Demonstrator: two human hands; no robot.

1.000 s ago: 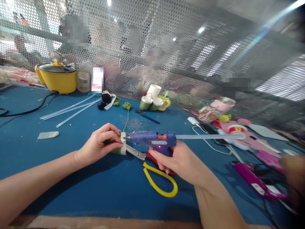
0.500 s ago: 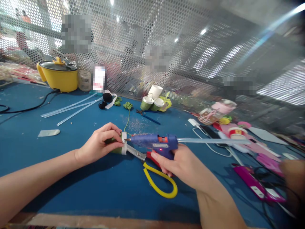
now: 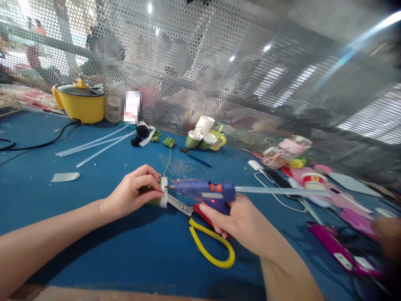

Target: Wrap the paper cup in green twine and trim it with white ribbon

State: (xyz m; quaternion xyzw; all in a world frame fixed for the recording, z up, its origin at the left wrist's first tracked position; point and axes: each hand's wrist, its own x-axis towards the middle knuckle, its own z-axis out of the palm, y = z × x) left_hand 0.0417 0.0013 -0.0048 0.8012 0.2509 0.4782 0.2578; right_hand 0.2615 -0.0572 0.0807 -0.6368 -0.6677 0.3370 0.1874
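My left hand (image 3: 134,190) is closed around a small cylinder wrapped in green yarn (image 3: 156,202), which has a white rim (image 3: 164,200) facing right. A strand of green yarn runs from it to a small green bundle (image 3: 169,142) farther back. In my right hand (image 3: 238,217) is a blue glue gun (image 3: 203,190) with a lit red light and a long clear glue stick (image 3: 278,191) out of its back. Its nozzle points left, at the white rim; whether it touches, I cannot tell. Scissors (image 3: 213,255) with red and yellow handles lie below the gun, their blade tips near the cylinder.
Behind are pliers (image 3: 197,157), green-and-white cups (image 3: 194,138), clear glue sticks (image 3: 94,144), black pompoms (image 3: 142,131) and a yellow pot (image 3: 83,106). A magenta power strip (image 3: 341,251), cables and a phone (image 3: 277,178) lie on the right. A perforated metal screen (image 3: 175,79) stands at the back.
The whole view has shifted slightly, with things lower in the picture. Both hands keep their grip, and the nozzle stays at the cylinder's rim.
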